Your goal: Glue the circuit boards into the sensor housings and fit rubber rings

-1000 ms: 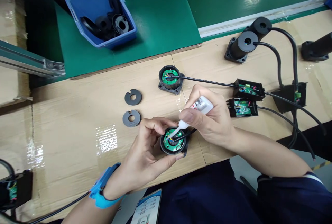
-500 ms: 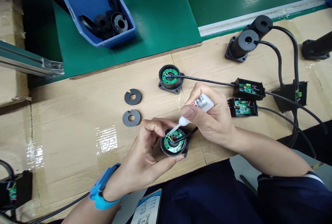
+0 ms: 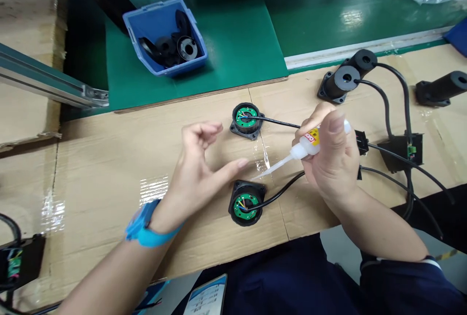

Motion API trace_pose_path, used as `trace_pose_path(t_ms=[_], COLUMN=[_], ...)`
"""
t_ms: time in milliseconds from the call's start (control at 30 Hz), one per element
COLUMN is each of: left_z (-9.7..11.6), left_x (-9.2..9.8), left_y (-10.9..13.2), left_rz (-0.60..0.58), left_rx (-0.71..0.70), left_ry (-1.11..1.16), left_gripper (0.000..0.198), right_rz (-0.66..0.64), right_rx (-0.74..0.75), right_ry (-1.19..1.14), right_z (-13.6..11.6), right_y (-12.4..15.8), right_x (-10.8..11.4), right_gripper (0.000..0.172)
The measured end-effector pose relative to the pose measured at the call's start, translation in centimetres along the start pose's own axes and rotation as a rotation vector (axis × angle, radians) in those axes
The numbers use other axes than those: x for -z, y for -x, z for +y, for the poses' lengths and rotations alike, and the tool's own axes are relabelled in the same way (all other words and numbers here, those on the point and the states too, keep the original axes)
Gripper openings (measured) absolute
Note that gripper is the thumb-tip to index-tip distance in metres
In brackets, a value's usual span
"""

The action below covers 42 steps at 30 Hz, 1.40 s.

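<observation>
My right hand is closed around a small white glue bottle with a red and yellow label. Its thin nozzle slants down to the left, the tip just above the near round black housing. Inside that housing is a green ring circuit board with coloured wires, and a black cable runs out to the right. My left hand hovers left of this housing, thumb stretched away from the bent fingers, nothing visible in it. The spot where two notched black discs lay is covered by my left hand.
Farther back stands a second housing with a board and cable. A blue bin of black parts sits on the green mat. Black cylinders, cables and an open box are at right; another box is at left.
My left hand has let go of the near housing and moved up and left, over the discs. My right hand has drawn the glue bottle up and right, its nozzle out of the housing.
</observation>
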<state>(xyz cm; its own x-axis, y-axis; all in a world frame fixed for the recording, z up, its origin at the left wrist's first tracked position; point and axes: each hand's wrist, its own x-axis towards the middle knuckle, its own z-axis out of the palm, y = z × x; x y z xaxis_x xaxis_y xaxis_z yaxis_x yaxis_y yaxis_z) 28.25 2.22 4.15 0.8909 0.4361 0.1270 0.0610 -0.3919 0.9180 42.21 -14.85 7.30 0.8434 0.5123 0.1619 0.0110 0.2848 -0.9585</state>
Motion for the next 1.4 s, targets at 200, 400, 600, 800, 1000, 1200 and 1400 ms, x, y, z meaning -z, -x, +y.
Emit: trace_pose_path(t_ms=[200, 400, 600, 800, 1000, 1200, 1400], left_z=[-2.1, -0.5, 1.1, 1.4, 1.6, 1.8, 2.1], left_x=[-2.4, -1.4, 0.0, 0.1, 0.2, 0.3, 0.4], left_y=[-6.4, -3.5, 0.6, 1.6, 1.7, 1.6, 1.7], left_rz=[-0.048, 0.029, 0.116, 0.133, 0.159, 0.166, 0.149], left_rx=[-0.020, -0.267, -0.377, -0.410, -0.463, -0.490, -0.476], left_ry=[-0.253, -0.425, -0.575, -0.552, -0.591, -0.638, -0.630], left_gripper=[0.067, 0.044, 0.062, 0.071, 0.070, 0.062, 0.060], right_rz=[0.097, 0.129, 0.056, 0.023, -0.020, -0.054, -0.023], right_rx=[0.031, 0.046, 0.120, 0.162, 0.202, 0.192, 0.225], right_ry=[0.048, 0.059, 0.111, 0.187, 0.249, 0.287, 0.370], right_z=[-0.1, 0.4, 0.9, 0.6, 0.4, 0.3, 0.2], right_y=[-0.7, -1.0, -0.6, -0.1, 0.1, 0.1, 0.0], right_x=[0.0, 0.4, 0.4, -0.1, -0.2, -0.1, -0.1], right_gripper=[0.051, 0.049, 0.042, 0.039, 0.037, 0.037, 0.038])
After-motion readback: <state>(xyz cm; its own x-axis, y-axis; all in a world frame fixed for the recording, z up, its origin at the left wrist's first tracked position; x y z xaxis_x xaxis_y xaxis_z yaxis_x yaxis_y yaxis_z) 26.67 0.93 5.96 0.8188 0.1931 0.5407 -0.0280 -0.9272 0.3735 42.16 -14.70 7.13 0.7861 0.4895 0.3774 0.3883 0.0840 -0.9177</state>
